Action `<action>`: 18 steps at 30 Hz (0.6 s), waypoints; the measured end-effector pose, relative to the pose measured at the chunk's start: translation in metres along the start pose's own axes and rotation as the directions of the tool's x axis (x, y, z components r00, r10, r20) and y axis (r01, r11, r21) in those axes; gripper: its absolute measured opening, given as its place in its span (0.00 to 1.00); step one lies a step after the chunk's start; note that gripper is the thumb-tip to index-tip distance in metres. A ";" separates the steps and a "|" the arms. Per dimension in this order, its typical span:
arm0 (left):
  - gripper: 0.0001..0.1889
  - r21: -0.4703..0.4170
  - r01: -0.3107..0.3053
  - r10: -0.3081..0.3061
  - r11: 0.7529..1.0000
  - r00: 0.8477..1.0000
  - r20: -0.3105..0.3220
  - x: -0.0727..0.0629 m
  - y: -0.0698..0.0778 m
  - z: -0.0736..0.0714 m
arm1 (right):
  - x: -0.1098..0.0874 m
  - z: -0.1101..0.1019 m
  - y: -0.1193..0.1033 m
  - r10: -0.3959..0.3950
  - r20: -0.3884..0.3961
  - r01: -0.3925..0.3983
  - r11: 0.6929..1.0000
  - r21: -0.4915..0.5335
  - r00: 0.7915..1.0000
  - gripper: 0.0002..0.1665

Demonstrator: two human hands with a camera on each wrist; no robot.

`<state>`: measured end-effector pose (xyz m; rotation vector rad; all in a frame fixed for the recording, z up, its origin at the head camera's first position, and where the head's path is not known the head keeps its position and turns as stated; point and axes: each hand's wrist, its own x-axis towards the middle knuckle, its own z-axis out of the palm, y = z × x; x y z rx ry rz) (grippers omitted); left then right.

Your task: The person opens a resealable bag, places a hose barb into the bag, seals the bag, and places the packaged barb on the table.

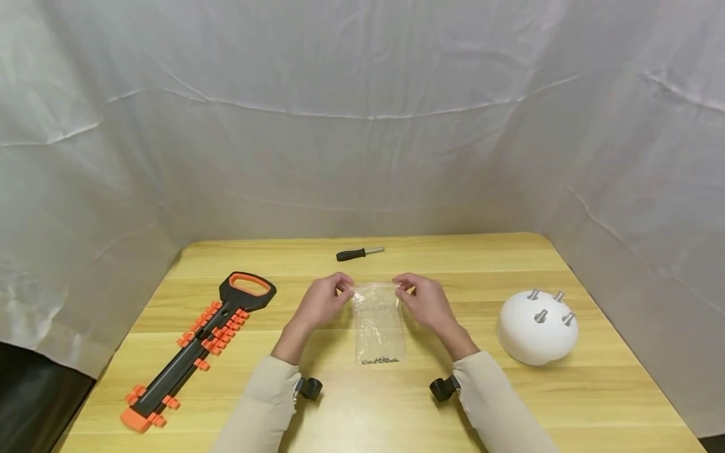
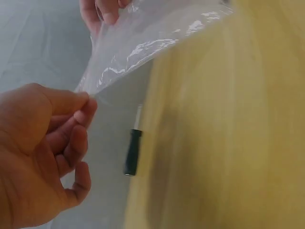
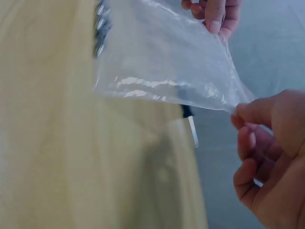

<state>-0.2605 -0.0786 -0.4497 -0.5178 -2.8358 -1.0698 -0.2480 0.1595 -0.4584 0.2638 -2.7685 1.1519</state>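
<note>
A clear plastic zip bag (image 1: 378,324) hangs between both hands at the middle of the table. My left hand (image 1: 321,302) pinches its upper left corner between thumb and forefinger, the other fingers loosely curled. At the opposite top corner, my right hand (image 1: 427,303) pinches the plastic the same way. Small metal screws (image 1: 381,360) lie gathered along the bag's bottom edge; the right wrist view shows these screws (image 3: 101,28) as a dark, shiny cluster. The bag's top edge is stretched straight from hand to hand.
Beyond the hands lies a screwdriver (image 1: 351,255) with a black handle. On the left is a black rack (image 1: 180,358) with orange clips and an orange-lined handle. A rounded white foam block (image 1: 532,336) with several metal pegs stands on the right. Grey curtains (image 1: 362,163) surround the table.
</note>
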 end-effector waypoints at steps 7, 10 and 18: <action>0.13 0.059 0.045 -0.049 0.997 0.997 0.060 0.004 -0.004 0.015 | 0.003 0.015 0.010 0.079 0.048 -0.075 0.994 -0.074 0.996 0.21; 0.15 0.096 0.079 -0.088 0.992 0.992 0.086 0.003 -0.006 0.018 | 0.002 0.016 0.011 0.090 0.057 -0.083 0.990 -0.116 0.994 0.24; 0.24 0.160 0.173 -0.179 0.972 0.984 0.025 -0.005 -0.008 0.013 | -0.001 0.005 0.022 0.097 0.068 -0.085 0.982 -0.167 0.993 0.32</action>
